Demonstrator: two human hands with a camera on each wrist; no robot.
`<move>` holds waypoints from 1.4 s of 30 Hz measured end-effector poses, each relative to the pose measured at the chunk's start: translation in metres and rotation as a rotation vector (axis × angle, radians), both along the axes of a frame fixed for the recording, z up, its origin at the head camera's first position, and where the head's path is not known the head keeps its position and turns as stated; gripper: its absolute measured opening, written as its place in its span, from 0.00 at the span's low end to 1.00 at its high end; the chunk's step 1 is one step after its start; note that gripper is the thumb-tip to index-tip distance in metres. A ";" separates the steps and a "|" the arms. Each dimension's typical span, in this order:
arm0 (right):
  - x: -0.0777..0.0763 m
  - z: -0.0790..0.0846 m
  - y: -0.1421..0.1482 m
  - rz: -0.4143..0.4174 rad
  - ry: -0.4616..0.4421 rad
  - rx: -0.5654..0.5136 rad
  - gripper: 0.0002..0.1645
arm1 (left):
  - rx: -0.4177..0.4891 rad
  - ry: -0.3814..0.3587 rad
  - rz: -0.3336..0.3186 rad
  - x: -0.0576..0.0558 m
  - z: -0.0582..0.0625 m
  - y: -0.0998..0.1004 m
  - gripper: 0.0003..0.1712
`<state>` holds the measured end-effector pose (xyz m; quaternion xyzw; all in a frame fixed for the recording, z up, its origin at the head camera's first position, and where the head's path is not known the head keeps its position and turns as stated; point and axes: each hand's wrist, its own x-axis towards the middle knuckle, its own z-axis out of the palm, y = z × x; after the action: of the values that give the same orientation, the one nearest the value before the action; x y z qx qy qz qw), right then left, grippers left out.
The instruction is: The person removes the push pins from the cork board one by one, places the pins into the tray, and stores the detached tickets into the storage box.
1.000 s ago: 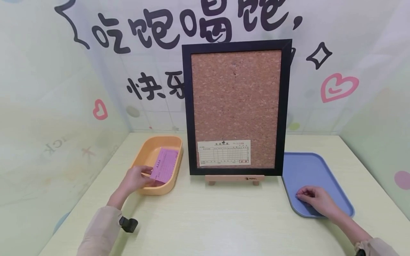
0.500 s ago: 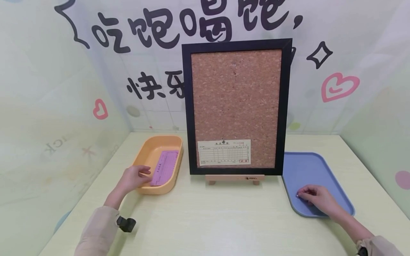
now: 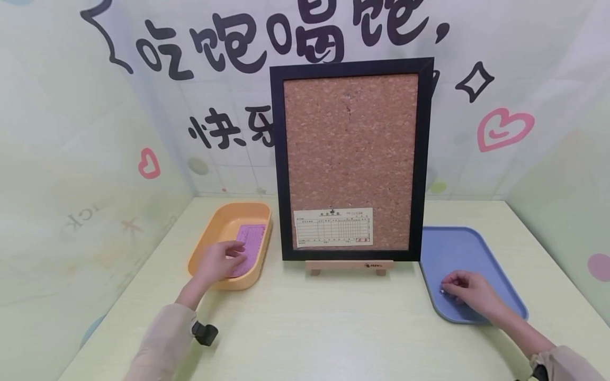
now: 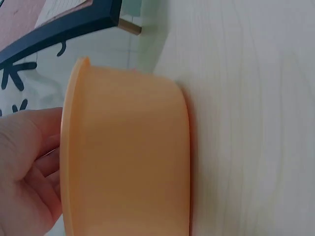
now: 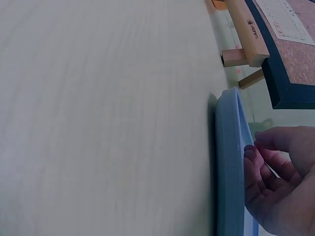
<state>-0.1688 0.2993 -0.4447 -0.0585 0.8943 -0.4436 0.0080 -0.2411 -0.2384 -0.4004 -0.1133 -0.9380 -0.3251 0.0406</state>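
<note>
My left hand (image 3: 220, 263) reaches over the near rim of the orange bin (image 3: 196, 259), its fingers loosely bent above a pink printed slip (image 3: 254, 243) that lies inside. The left wrist view shows the bin's outer wall (image 4: 128, 147) hiding those fingertips. Over the near part of the blue tray (image 3: 459, 248), my right hand (image 3: 469, 292) pinches a tiny shiny pushpin (image 3: 443, 291) between thumb and index finger. In the right wrist view, that hand (image 5: 280, 172) is behind the tray's raised edge (image 5: 229, 167), thumb and fingertip together.
A black-framed corkboard (image 3: 352, 143) stands on a small wooden easel (image 3: 350, 265) between bin and tray. One white printed form (image 3: 333, 228) is fixed low on the cork by a pushpin (image 3: 332, 211). A printed backdrop (image 3: 229, 174) rises behind the table (image 3: 305, 328).
The pink slip, earlier held at a tilt by my left hand, now lies in the bin. My left hand drew back slightly, then moved right over the slip. My right hand has hardly moved.
</note>
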 end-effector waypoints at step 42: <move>-0.053 0.075 -0.133 0.210 0.223 -0.030 0.07 | 0.233 0.535 -0.010 -0.019 -0.024 0.119 0.52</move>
<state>-0.2213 0.1663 -0.3700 -0.2005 0.8719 -0.4445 -0.0458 -0.2606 -0.1190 -0.4239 -0.1943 -0.8498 -0.3894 0.2975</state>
